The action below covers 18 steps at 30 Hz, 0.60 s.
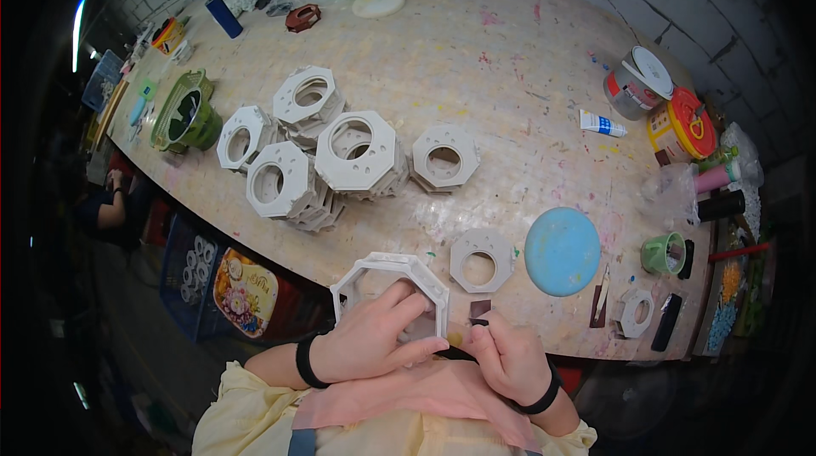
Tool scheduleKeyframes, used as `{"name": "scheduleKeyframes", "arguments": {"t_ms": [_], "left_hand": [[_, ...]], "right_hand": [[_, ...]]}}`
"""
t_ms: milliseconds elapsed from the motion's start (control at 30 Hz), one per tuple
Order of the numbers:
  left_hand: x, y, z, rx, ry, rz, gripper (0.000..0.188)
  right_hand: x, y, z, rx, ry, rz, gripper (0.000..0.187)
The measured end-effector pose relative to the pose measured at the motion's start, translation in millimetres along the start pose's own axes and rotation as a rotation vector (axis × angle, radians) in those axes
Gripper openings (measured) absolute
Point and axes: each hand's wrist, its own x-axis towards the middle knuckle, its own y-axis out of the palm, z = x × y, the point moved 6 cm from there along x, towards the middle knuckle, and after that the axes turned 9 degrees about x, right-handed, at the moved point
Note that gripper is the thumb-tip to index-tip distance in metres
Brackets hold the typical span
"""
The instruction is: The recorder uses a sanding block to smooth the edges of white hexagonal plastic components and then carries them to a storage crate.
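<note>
At the table's front edge, my left hand [370, 333] grips a white octagonal frame [408, 266], its fingers reaching inside and the thumb along the near rim. Just right of the frame, my right hand [512, 360] is closed in a pinch. A small black end [479, 322] shows at its fingertips; the rest is hidden. Beyond that hand lies a dark brown square piece [481, 308]. A flat octagonal ring [501, 254] with a round hole rests farther back, beside a blue disc [562, 252].
Stacked white octagonal pieces [359, 150] stand mid-table, with a green basket [202, 86] to their left. At right are a thin tool [602, 296], a small octagonal ring [626, 315], a green cup [654, 254], a white tube [603, 124] and a lidded tub [631, 90].
</note>
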Motion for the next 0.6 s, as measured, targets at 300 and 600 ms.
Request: {"name": "scheduleKeyframes", "arguments": {"t_ms": [300,600], "left_hand": [[0.5,6.6,9.9,-0.095,-0.001,0.055,0.041],[2.0,14.0,19.4,-0.223,0.013,0.097,0.039]], "right_hand": [[5.9,-25.5,-120.9,-0.300,0.226,-0.202,0.019],[-7.6,-13.1,-165.4,-0.467,0.400,-0.187,0.032]]}}
